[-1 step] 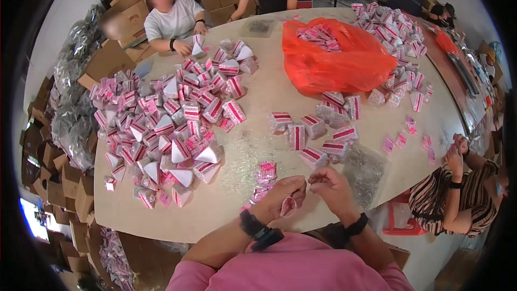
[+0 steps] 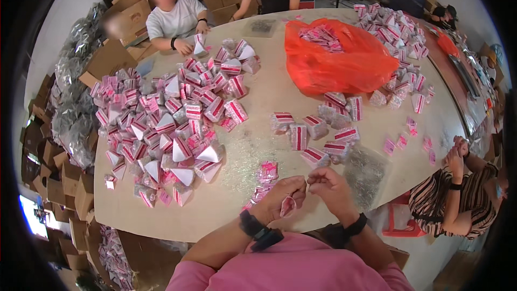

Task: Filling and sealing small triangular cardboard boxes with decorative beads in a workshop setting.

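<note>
My left hand [image 2: 279, 196] is closed around a small pink-edged card [image 2: 288, 207] that curves out below its fingers. Close beside it, my right hand [image 2: 329, 189] has thumb and fingers pinched together; whatever lies between those fingertips is too small to make out. A short line of small pink cards [image 2: 267, 172] lies on the table just beyond my left hand. Ahead of my right hand sit several wedge-shaped packs [image 2: 299, 137] in clear wrap with pink and white bands. A flat clear plastic bag [image 2: 364, 175] of tiny pieces lies right of my right hand.
A big heap of wrapped wedges [image 2: 172, 113] covers the table's left. An orange-red plastic bag [image 2: 339, 70] holding pink cards stands far right of centre, with more wedges [image 2: 390, 29] behind. Co-workers sit around the pale table [image 2: 237, 170]. Cardboard boxes [image 2: 70, 183] pile up at left.
</note>
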{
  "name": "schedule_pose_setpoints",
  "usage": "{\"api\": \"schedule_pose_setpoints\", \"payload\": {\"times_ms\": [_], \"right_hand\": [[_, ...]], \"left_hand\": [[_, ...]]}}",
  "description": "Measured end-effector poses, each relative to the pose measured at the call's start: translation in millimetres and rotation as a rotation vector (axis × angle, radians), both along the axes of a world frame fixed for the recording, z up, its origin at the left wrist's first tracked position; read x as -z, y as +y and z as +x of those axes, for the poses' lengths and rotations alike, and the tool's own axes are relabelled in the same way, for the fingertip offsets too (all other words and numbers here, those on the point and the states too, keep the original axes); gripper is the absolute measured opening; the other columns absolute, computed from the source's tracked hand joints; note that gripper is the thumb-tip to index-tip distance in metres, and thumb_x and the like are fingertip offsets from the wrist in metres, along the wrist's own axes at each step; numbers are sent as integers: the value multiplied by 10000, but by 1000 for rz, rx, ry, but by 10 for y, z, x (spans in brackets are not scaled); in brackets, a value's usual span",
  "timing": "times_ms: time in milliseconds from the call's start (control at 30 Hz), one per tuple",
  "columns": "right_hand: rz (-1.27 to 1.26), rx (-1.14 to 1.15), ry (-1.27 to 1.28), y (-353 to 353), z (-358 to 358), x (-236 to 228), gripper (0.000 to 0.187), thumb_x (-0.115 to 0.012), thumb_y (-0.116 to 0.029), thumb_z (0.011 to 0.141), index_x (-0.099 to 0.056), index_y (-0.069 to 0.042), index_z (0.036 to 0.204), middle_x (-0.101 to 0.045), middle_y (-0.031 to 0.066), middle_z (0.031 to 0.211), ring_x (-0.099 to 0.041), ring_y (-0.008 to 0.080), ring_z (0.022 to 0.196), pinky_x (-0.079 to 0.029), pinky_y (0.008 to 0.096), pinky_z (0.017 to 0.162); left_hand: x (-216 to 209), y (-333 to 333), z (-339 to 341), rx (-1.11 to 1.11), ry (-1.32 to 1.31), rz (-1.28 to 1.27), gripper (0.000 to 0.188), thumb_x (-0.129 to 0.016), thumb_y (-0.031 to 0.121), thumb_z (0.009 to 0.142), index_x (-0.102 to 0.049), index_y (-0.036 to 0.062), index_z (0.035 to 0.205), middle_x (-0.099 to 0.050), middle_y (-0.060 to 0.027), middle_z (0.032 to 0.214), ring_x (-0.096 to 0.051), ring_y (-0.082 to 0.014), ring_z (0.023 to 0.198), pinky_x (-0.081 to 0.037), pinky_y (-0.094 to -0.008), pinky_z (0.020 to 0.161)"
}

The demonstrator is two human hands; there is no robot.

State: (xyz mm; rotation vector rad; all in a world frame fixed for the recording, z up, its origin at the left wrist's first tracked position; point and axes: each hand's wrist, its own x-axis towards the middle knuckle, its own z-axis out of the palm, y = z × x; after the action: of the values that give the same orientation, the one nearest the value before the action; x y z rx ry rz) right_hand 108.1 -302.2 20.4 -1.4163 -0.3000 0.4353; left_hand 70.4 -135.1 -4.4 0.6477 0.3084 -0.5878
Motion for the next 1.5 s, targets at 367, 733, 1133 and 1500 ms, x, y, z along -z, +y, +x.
{"api": "schedule_pose_setpoints", "payload": {"times_ms": [367, 733, 1133, 1500], "right_hand": [[2, -54, -152, 311, 24, 67, 31, -523, -11, 893, -533, -1, 921, -586, 55, 856, -604, 132, 742, -466, 239, 653], [54, -146, 42, 628, 83, -224, 48, -497, -34, 903, -501, -6, 942, -609, 94, 831, -592, 123, 690, -481, 248, 628], [34, -209, 120, 878, -7, -186, 107, -576, 6, 856, -538, 8, 956, -583, 59, 843, -590, 105, 721, -487, 227, 639], [386, -338, 396, 1044, -41, -157, 92, -634, -62, 849, -559, -11, 867, -595, 42, 894, -541, 99, 792, -448, 233, 693]], "left_hand": [[-151, 267, -110, -74, -35, 60, 375, -438, 376, 978, -467, 85, 743, -352, 18, 564, -329, -85, 470, -277, -219, 428], [-235, 717, -111, -538, 130, -67, 472, -440, 478, 949, -396, 143, 620, -357, 15, 529, -346, -111, 431, -279, -237, 402], [-156, 755, -159, -545, 143, -47, 469, -464, 472, 943, -405, 139, 618, -397, 0, 527, -389, -115, 435, -310, -233, 402], [157, 642, -166, -564, 90, 150, 436, -395, 435, 977, -551, 30, 935, -566, -63, 829, -538, -135, 671, -443, -267, 571]]}}
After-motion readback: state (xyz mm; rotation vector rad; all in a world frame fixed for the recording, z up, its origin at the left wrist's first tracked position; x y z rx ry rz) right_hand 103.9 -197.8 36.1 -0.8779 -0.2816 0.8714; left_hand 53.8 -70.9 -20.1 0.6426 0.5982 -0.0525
